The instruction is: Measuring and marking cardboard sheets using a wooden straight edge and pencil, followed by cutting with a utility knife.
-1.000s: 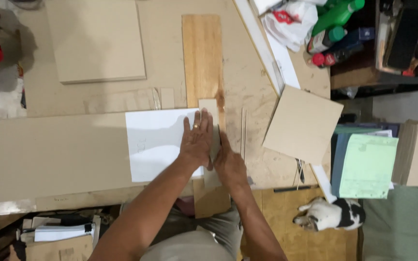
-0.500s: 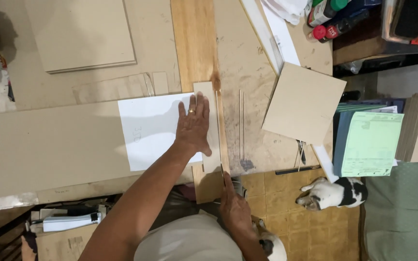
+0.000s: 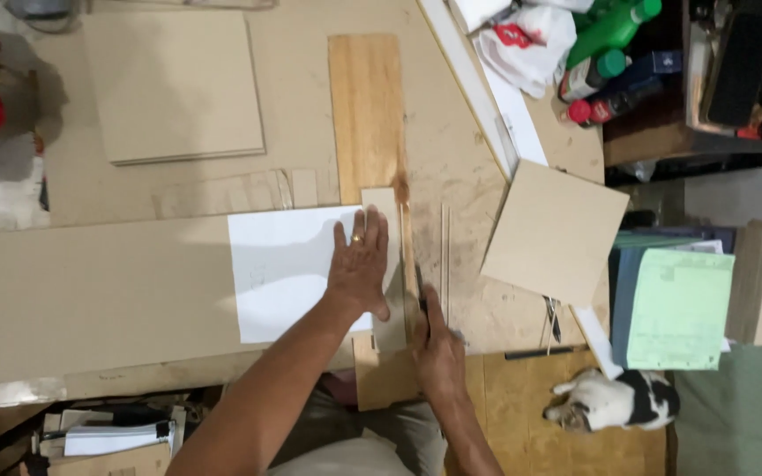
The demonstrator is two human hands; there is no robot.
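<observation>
Fingers of the left hand [image 3: 360,269] lie spread and flat, palm down, pressing on a white rectangular paper sheet [image 3: 288,273] and on the narrow pale cardboard strip [image 3: 388,264] laid along the sheet's right edge. The sheet rests on a long brown cardboard panel [image 3: 90,295] that runs off to the left across the scuffed wooden worktable [image 3: 460,159]. The right hand [image 3: 436,348] sits just right of the strip, nearer the person, its fingers clenched around a thin dark cutting tool [image 3: 420,295] whose tip points away along the strip's right edge; the blade itself is too small to make out. Under the strip, a long light-wood plank [image 3: 365,106] stretches to the far side. A square brown cardboard piece [image 3: 553,231] lies tilted at the table's right edge, and a larger square cardboard board [image 3: 172,84] lies far left. On the floor to the near right lies a small black-and-white dog [image 3: 612,401].
</observation>
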